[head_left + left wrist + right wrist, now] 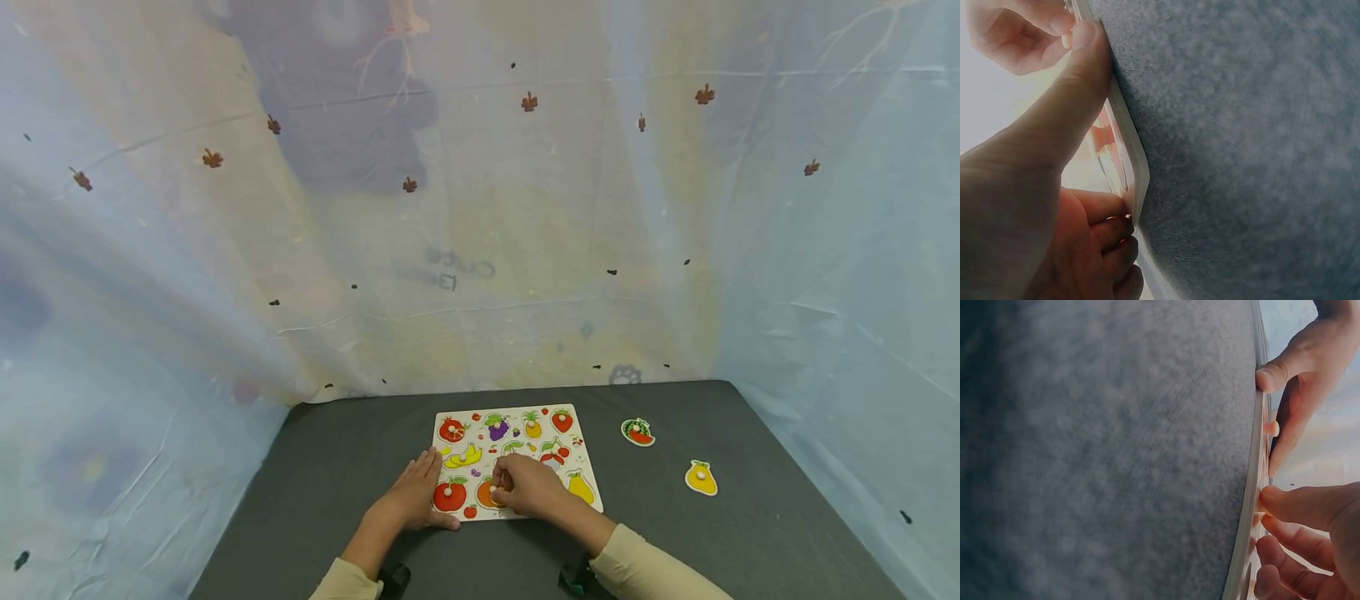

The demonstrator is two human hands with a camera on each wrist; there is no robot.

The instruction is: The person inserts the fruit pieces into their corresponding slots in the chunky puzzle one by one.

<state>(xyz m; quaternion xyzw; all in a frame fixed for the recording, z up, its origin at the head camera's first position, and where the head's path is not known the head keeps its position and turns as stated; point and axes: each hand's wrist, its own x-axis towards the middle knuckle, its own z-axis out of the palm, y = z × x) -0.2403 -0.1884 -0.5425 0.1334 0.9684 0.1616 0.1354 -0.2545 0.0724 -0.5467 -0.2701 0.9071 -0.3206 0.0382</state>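
A white fruit puzzle board [491,515] lies on the dark cloth. My left hand [415,492] rests along its left side, fingers fairly straight, with the thumb at the front edge. In the left wrist view, the left thumb [1054,115] lies against the board's rim. The right hand [528,485] reaches over the board and pinches the orange puzzle piece [483,492] by its small knob between thumb and index finger; its other fingers are curled. Part of the orange is hidden. Beside the left hand sits a red apple piece [450,497] with its knob.
Right of the board lie a watermelon piece [637,432] and a yellow pear piece [702,478]. Grapes [497,427], a pineapple [532,427], a strawberry [562,421] and bananas [467,456] show on the board. A patterned curtain [495,233] hangs behind the table.
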